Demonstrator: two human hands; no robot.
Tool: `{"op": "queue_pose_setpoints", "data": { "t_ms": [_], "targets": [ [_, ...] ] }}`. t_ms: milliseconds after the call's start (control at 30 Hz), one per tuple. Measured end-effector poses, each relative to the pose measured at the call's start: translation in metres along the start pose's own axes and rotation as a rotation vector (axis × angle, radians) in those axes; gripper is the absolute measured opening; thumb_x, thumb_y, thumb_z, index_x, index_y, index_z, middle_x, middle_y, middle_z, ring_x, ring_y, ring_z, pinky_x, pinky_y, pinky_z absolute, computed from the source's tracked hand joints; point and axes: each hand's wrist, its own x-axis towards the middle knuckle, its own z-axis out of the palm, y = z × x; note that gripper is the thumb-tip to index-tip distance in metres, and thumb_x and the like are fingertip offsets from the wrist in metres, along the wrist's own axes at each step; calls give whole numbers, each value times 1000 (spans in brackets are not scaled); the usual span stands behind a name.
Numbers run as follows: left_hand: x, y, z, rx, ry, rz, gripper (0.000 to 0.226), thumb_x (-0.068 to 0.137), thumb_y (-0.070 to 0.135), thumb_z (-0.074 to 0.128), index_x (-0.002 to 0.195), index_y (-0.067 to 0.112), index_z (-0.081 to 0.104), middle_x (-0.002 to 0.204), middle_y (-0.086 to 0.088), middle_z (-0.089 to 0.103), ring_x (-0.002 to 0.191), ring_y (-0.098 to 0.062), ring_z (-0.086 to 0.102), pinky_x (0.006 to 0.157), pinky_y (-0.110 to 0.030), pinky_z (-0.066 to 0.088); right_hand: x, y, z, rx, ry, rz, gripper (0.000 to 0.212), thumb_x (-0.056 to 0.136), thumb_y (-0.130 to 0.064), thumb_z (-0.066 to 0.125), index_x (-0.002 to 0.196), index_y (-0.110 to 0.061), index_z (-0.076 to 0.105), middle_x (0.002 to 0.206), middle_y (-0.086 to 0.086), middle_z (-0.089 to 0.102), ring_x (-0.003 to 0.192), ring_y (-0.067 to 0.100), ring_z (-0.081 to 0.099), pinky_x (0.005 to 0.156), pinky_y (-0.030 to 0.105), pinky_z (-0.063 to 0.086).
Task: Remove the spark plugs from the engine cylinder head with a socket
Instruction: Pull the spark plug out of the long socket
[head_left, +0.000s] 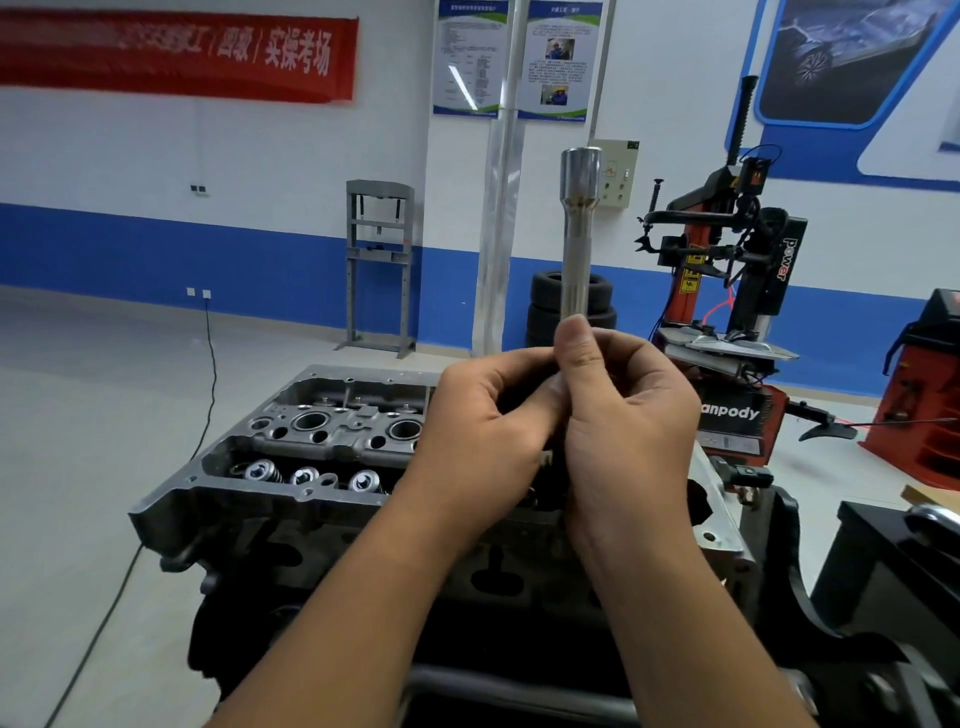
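Note:
A long silver spark plug socket (576, 234) stands upright in front of me, its wider end at the top. My right hand (628, 410) grips its lower part, thumb against the shaft. My left hand (483, 431) is curled close against the right one, fingers at the socket's bottom end; what it pinches there is hidden. Below both hands lies the grey engine cylinder head (322, 441), with round plug wells and valve springs showing on its left half. The right half is hidden by my hands.
The head sits on a dark engine stand (519, 597). A red and black tyre changer (727, 291) stands behind on the right, stacked tyres (545, 306) beside it, a grey press frame (379, 270) at the wall. A black cable (208, 395) runs across the floor on the left.

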Motion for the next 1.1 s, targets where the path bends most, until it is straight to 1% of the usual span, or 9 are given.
{"op": "queue_pose_setpoints", "data": {
  "t_ms": [133, 300, 433, 533, 600, 700, 833, 1000, 1100],
  "targets": [
    [2, -1, 0, 10, 46, 3, 20, 103, 8, 63, 118, 14, 77, 106, 2, 81, 103, -12, 76, 89, -26, 62, 2, 1, 1, 43, 11, 35, 31, 90, -50, 70, 81, -20, 75, 76, 0, 69, 76, 16, 67, 71, 33, 59],
    [1, -4, -1, 25, 67, 15, 15, 97, 9, 72, 111, 15, 76, 102, 2, 81, 99, -11, 77, 88, -30, 63, 2, -2, 1, 71, -15, 21, 24, 69, -47, 87, 79, -32, 71, 76, -4, 70, 74, 17, 70, 69, 33, 60],
    [0, -1, 0, -19, -69, 10, 24, 105, 13, 60, 123, 18, 75, 112, 3, 80, 110, -12, 75, 97, -34, 61, 2, 1, 0, 71, -45, -7, 19, 82, -45, 79, 80, -27, 76, 76, -7, 72, 76, 10, 72, 70, 24, 58],
    [1, 1, 0, -5, -77, -1, 27, 106, 8, 60, 117, 27, 74, 112, 5, 80, 111, -10, 74, 97, -29, 60, 2, -1, 2, 55, -43, 34, 40, 73, -63, 71, 83, -25, 80, 82, -3, 75, 86, 15, 74, 81, 37, 62],
    [2, -1, 1, 22, -17, -5, 22, 100, 7, 68, 112, 25, 75, 106, 5, 81, 104, -9, 76, 94, -28, 61, 2, -2, 2, 68, -50, 44, 36, 71, -62, 75, 83, -28, 78, 83, -3, 74, 85, 17, 73, 84, 42, 62],
    [2, -4, 2, 71, 79, -17, 21, 91, 8, 79, 109, 19, 75, 100, 5, 81, 96, -8, 77, 89, -31, 64, 2, 0, 2, 80, -45, 20, 17, 74, -49, 83, 76, -34, 74, 75, -7, 70, 75, 15, 71, 74, 36, 62],
    [1, 0, 2, 46, -18, -2, 21, 100, 9, 69, 117, 19, 75, 106, 5, 81, 104, -10, 76, 94, -31, 62, 2, 0, 1, 75, -60, 0, 28, 76, -55, 77, 81, -27, 74, 76, -7, 71, 75, 10, 71, 70, 24, 58],
    [1, 1, 2, 55, 33, -30, 19, 98, 10, 72, 106, 27, 75, 99, 4, 80, 96, -12, 77, 83, -30, 64, 2, -1, 2, 79, -65, 57, 38, 70, -62, 76, 84, -27, 75, 84, 2, 73, 84, 27, 73, 81, 57, 63],
    [1, -2, 4, 107, 124, -50, 17, 90, 11, 82, 103, 21, 77, 91, 5, 81, 86, -9, 78, 76, -29, 65, 2, -1, 2, 88, -57, 39, 21, 70, -47, 87, 76, -34, 71, 76, -2, 71, 74, 25, 74, 73, 50, 64]
  ]
}}
